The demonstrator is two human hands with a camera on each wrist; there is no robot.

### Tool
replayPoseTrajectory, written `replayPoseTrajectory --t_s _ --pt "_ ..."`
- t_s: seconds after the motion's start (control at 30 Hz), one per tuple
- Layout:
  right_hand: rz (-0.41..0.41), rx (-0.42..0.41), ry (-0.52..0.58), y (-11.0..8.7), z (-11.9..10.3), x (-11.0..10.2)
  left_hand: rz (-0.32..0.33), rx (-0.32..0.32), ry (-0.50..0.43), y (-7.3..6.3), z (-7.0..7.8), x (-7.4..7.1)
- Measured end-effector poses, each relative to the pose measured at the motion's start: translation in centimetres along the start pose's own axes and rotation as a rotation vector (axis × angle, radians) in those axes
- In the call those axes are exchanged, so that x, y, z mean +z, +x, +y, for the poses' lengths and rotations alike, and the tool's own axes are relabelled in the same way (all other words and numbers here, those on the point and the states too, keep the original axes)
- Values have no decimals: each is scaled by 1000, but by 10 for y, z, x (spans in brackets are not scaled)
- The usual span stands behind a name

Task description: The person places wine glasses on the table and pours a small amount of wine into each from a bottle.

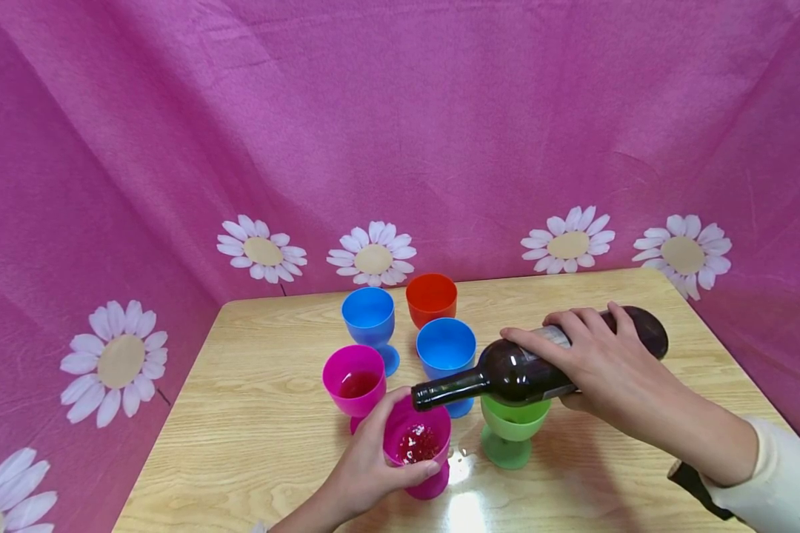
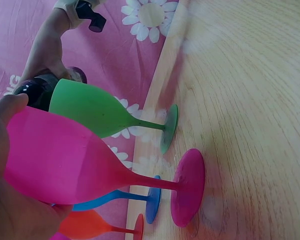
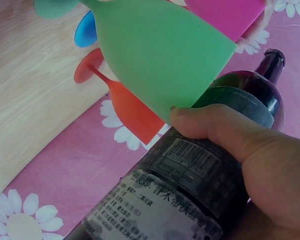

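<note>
My right hand (image 1: pixel 603 359) grips a dark wine bottle (image 1: pixel 520 371) by its body, tilted nearly level with the neck pointing left. The bottle's mouth is over the rim of a pink goblet (image 1: pixel 433 431), which has bubbly red liquid in it. Fingers and thumb of my left hand (image 1: pixel 370 463) curl round that goblet's bowl; in the left wrist view the pink goblet (image 2: pixel 75 155) shows its stem and base at the table. A green goblet (image 1: pixel 515 423) stands just under the bottle. In the right wrist view the bottle's printed label (image 3: pixel 155 210) faces the camera.
A second pink goblet (image 1: pixel 355 370) with red liquid stands left of the held one. Behind are two blue goblets, one at the back (image 1: pixel 368 314) and one nearer (image 1: pixel 447 346), and a red goblet (image 1: pixel 432 297). Pink flowered cloth (image 1: pixel 440 148) surrounds the wooden table (image 1: pixel 240 414).
</note>
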State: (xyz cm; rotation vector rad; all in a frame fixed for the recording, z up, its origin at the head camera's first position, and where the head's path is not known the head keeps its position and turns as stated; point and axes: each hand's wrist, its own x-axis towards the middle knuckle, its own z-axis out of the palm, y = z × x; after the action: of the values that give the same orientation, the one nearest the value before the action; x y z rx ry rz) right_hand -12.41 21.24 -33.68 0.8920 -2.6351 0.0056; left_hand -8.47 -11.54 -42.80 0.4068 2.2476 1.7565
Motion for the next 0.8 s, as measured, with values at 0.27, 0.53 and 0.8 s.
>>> replayPoseTrajectory --t_s 0.27,0.53,0.8 --pt "-33 13 0 0 0 -1 -2 -12 -6 0 0 0" --pt "-34 11 -3 1 -1 -2 -2 22 -7 0 -1 0" --pt "-37 11 -4 1 -1 -2 2 24 -6 -1 0 0"
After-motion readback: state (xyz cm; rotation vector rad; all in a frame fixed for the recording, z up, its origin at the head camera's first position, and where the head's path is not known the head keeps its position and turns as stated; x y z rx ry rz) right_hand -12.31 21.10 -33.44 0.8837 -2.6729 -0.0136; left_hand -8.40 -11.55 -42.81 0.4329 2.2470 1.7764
